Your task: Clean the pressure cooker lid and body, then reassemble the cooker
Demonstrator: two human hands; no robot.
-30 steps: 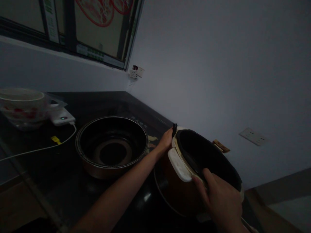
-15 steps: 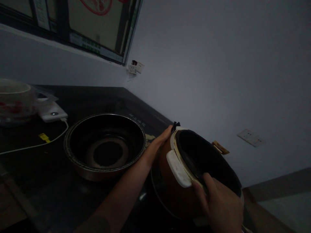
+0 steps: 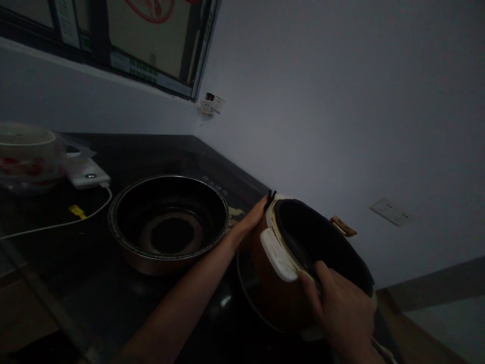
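Observation:
A brown electric cooker (image 3: 261, 268) with a white latch piece on its front leans tilted on the dark counter, its lidless mouth facing up and right. Its dark inside (image 3: 322, 232) looks bare from here. My left hand (image 3: 256, 214) holds the cooker's far left side near the rim, with most of its fingers hidden. At the near rim, my right hand (image 3: 337, 303) is closed over the edge, thumb outside and fingers inside. Just left of my left forearm stands a wide black pan (image 3: 172, 258), upright.
The dark counter (image 3: 151, 144) runs back to the wall. On the left are a patterned bowl (image 3: 26, 156) in plastic, and a white device (image 3: 87, 172) with a white cable. Wall sockets (image 3: 392, 211) sit at right, and a window (image 3: 151, 45) is at upper left.
The view has shifted slightly, so the pan and bowl appear a little further right. Both hands keep their places on the cooker, which shows little movement.

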